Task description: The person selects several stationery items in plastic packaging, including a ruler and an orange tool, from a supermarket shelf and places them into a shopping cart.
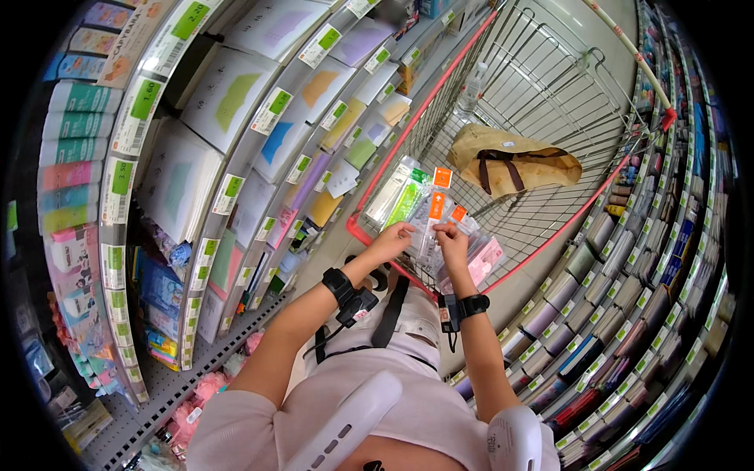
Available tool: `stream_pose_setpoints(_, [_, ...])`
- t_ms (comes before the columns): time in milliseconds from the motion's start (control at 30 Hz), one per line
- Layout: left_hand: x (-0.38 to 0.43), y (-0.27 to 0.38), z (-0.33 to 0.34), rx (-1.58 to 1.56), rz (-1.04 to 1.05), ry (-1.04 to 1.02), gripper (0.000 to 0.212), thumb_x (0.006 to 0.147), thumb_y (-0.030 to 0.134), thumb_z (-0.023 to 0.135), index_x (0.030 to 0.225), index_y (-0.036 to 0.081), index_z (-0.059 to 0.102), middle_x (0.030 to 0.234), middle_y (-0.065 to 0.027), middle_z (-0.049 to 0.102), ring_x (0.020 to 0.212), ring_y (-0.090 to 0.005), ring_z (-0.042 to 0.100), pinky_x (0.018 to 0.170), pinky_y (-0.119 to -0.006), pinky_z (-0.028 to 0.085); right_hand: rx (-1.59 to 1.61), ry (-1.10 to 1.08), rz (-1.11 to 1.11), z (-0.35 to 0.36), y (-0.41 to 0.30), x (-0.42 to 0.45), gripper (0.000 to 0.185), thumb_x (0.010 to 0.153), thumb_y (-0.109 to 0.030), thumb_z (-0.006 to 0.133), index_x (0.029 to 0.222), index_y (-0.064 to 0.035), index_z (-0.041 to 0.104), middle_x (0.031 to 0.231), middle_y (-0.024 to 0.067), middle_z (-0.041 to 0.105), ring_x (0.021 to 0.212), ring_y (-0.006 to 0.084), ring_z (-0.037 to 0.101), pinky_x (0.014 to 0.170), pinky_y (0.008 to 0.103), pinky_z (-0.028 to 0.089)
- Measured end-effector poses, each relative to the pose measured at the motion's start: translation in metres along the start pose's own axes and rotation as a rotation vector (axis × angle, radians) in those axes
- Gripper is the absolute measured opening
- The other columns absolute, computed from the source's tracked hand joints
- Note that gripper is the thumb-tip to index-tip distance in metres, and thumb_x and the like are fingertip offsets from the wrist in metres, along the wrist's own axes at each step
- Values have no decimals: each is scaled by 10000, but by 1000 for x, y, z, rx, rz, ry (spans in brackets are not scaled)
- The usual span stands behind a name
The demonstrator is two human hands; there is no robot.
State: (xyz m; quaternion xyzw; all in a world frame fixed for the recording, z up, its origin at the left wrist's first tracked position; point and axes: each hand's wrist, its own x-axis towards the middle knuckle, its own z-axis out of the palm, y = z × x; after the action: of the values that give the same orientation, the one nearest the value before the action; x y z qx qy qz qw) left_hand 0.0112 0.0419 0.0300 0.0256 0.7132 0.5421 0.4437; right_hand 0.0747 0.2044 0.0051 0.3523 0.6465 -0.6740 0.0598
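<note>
Over the near end of a metal shopping cart (pixel 398 136) with red plastic edging, my hands are close together. My right hand (pixel 453 246) pinches a clear plastic package (pixel 425 221) by its orange label. At the package's left edge, my left hand (pixel 393 242) has its fingers curled and holds that side. Beneath and around them lie a bright green packaged item (pixel 405 203), a white packet (pixel 389 187), another clear packet with an orange label (pixel 459 214) and a pink-and-white packet (pixel 486 259). What the clear package contains is hard to make out.
Deeper in the cart are a brown paper bag (pixel 512 156) with dark handles and a clear bottle (pixel 471 93). Shelves of plastic-sleeved paper goods (pixel 230 97) with price tags rise on the left. More tagged shelves (pixel 595 306) line the right. Pink mesh puffs (pixel 210 385) hang low left.
</note>
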Motion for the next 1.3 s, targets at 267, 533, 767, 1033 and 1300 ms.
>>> stream_pose_setpoints(267, [-53,40,-7,-196,-56,-141,333,794,108,515,1090,-7,415,716,-3,532,659,-65,493,568,-203,399,260,-158,-73,23,-57,-50,130,728,17,507,833,11,585,721,11,563,633,60,489,568,180,382])
stream_pose_setpoints(533, [-111,55,-29,-368,-36,-68,209,830,106,380,997,23,473,635,16,480,539,-56,426,485,-176,335,577,-361,-113,48,-86,-108,99,763,0,486,849,5,532,880,68,553,741,114,522,675,236,419])
stream_pose_setpoints(767, [-181,34,-69,-813,-149,-376,222,860,139,299,945,44,482,549,16,386,446,-65,325,453,-201,287,454,-422,-121,91,-76,-161,236,796,-97,517,1008,6,501,930,62,555,800,107,511,684,231,410])
stream_pose_setpoints(1033, [-256,10,-95,-1089,-105,-733,244,853,258,315,854,88,489,482,53,316,374,-47,244,428,-200,242,348,-625,-316,140,-94,-231,144,812,-96,506,899,16,527,787,52,552,721,118,522,673,244,408])
stream_pose_setpoints(1300, [-313,8,-109,-1103,49,-779,258,847,260,316,864,64,483,510,39,336,387,-56,269,429,-205,267,243,-647,-468,172,-117,-277,87,805,-77,508,821,6,529,729,37,539,654,106,520,632,230,404])
